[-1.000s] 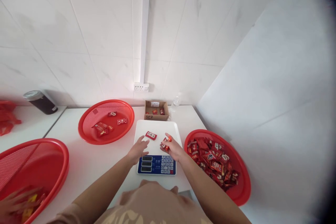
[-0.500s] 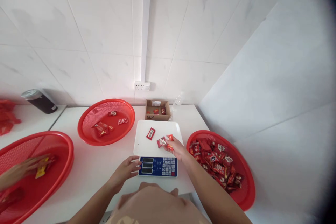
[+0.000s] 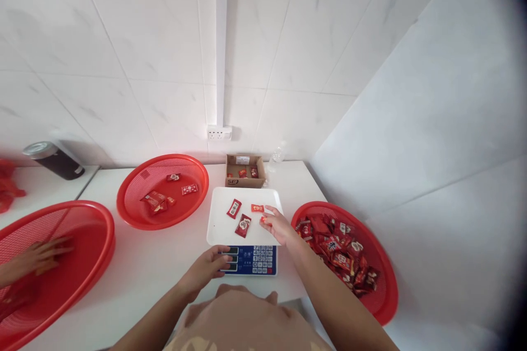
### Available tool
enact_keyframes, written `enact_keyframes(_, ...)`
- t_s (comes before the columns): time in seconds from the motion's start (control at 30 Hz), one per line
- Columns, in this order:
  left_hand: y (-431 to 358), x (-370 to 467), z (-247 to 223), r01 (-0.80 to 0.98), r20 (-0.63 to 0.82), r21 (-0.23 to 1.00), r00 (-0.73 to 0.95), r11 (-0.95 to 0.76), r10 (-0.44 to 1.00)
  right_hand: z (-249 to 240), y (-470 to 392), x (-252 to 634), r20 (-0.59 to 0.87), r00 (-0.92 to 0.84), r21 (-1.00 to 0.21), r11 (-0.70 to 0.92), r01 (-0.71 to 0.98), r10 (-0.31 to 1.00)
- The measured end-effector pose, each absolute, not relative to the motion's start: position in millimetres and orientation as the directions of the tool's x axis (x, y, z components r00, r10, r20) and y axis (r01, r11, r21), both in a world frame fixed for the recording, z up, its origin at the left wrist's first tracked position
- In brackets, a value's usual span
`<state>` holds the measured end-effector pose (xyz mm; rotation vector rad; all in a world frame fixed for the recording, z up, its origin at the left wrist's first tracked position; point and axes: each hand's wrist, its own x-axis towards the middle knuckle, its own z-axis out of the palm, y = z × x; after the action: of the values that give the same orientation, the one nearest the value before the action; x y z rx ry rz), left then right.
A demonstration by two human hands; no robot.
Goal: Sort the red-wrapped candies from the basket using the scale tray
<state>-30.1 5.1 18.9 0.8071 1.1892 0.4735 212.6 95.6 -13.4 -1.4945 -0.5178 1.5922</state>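
Observation:
A white weighing scale (image 3: 216,225) with a blue keypad panel (image 3: 249,260) stands before me. On its pan lie a narrow red packet (image 3: 234,209), a dark red packet (image 3: 242,226) and a small orange-red packet (image 3: 257,208). My right hand (image 3: 278,226) is over the pan's right side, its fingertips closed on another small orange-red packet (image 3: 264,220). Nothing is in my left hand (image 3: 208,269), which is at the left end of the panel with its fingers apart, covering part of the displays.
Red baskets stand at right (image 3: 393,285), full of packets, and back left (image 3: 123,214), with several packets. Another person's hands reach into a near-left basket (image 3: 112,230). Behind the scale are a cardboard box (image 3: 244,182) and a clear bottle (image 3: 276,156); a dark tumbler (image 3: 60,163) lies far left.
The dark red packet and one orange-red packet have left my right hand and now lie on the pan. My left hand has moved right, over the displays. The view has shifted slightly.

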Motion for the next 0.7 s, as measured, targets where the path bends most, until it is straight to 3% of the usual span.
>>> enact_keyframes(0.1, 4.9, -30.1, 18.6, 0.09, -0.635, 0.759, 0.323, 0.645, 0.702, -17.8, 95.7, 212.7, -0.598, 0.096, -0.784, -0.557, -0.274, 0.795)
enact_keyframes(0.23, 5.7, -29.9, 19.8, 0.107, -0.64, 0.757, 0.319, 0.645, 0.699, -25.9, 91.5, 221.4, -0.53, 0.231, -0.848, -0.502, -0.171, 0.816)
enact_keyframes(0.33, 5.9, -30.3, 19.4, 0.12, -0.641, 0.757, 0.323, 0.642, 0.696, -26.9, 83.5, 237.0, -0.488, 0.265, -0.871, -0.447, -0.202, 0.831)
enact_keyframes(0.57, 9.2, -26.1, 15.4, 0.143, -0.651, 0.75, 0.335, 0.646, 0.681, -13.0, 66.7, 246.4, -0.472, 0.125, -0.851, -0.415, -0.32, 0.873)
enact_keyframes(0.7, 13.1, -18.7, 19.9, 0.144, -0.64, 0.758, 0.353, 0.637, 0.682, -11.6, 69.8, 232.3, -0.43, 0.086, -0.89, -0.407, -0.205, 0.898)
